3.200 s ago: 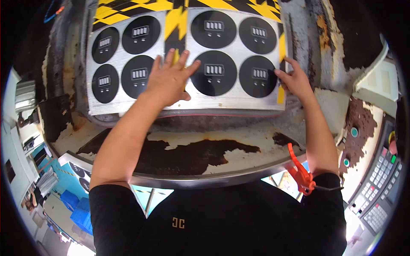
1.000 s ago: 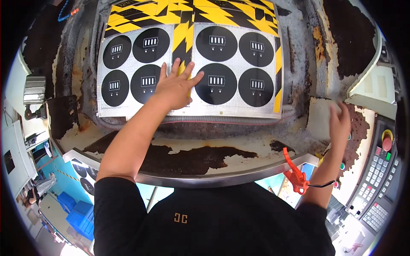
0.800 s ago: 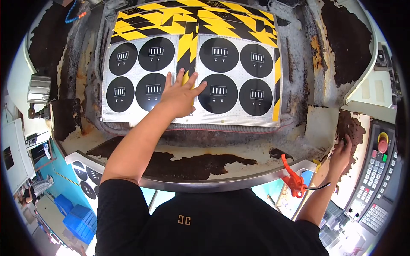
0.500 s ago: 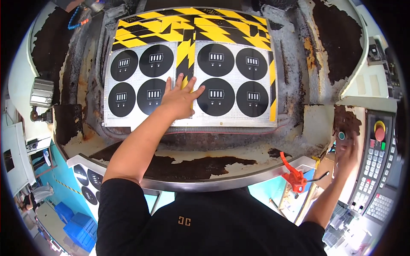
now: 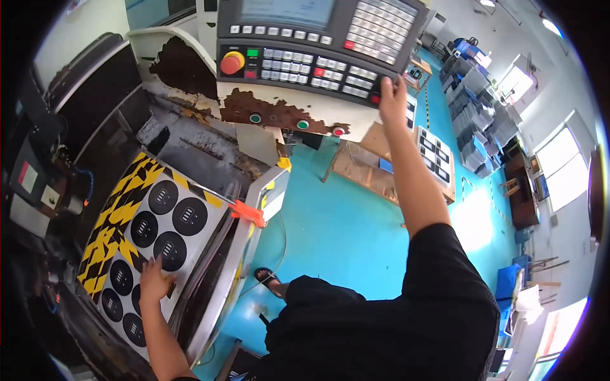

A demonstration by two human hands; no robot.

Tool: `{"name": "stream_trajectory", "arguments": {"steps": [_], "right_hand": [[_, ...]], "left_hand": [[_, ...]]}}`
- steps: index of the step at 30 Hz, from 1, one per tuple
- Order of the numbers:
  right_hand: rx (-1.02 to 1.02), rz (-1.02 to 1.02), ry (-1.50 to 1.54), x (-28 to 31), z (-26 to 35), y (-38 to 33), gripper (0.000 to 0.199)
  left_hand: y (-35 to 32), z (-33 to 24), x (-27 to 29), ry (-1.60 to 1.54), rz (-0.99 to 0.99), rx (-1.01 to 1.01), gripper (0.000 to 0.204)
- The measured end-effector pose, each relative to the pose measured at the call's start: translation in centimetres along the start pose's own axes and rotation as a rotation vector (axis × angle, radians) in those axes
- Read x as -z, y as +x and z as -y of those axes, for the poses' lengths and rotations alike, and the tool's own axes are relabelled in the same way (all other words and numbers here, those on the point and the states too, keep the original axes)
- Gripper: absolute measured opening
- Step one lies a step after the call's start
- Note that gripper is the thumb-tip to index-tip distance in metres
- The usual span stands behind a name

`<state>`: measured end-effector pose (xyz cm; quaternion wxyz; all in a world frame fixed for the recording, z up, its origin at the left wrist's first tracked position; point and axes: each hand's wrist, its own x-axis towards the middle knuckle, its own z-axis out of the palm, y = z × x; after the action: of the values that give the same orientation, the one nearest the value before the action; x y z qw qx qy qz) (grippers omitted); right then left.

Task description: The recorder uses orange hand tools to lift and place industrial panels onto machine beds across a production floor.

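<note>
My left hand (image 5: 154, 284) lies on a flat sheet (image 5: 180, 279) printed with several black discs, its fingers spread and stretched out. Each black disc (image 5: 189, 216) carries a small white bar symbol. Yellow-and-black striped tape (image 5: 107, 240) covers the sheet's far edge and runs between the two groups of discs. My right hand (image 5: 394, 105) reaches up to the lower right corner of a machine control panel (image 5: 305, 68). Its stretched fingertips are at the panel's edge, beside a red key (image 5: 375, 99); whether they press anything I cannot tell. I see nothing held in it.
A red emergency knob (image 5: 232, 62) sits at the panel's left, with round push buttons (image 5: 303, 124) below. An orange-handled air gun (image 5: 248, 213) rests on the machine's front rim. Beyond the turquoise floor (image 5: 318, 235), a wooden bench (image 5: 365, 171) carries more printed sheets (image 5: 434, 152).
The view has swung right toward the control panel. My right hand has gone from beside the round green button to the panel's lower right corner. My left hand stays on the sheet.
</note>
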<state>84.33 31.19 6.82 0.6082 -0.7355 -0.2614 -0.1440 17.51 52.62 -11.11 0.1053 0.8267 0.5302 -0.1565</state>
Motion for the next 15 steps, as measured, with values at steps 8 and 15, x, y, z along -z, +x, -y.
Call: {"name": "stream_trajectory", "arguments": {"steps": [8, 15], "right_hand": [[-0.131, 0.298, 0.334, 6.7, 0.3, 0.2, 0.071], [0.197, 1.146, -0.183, 25.5, -19.5, -27.6, 0.048]], "left_hand": [[-20.3, -21.0, -2.1, -0.830, 0.090, -0.679, 0.043], [-24.8, -23.6, -33.3, -0.545, 0.596, -0.681, 0.056]]}}
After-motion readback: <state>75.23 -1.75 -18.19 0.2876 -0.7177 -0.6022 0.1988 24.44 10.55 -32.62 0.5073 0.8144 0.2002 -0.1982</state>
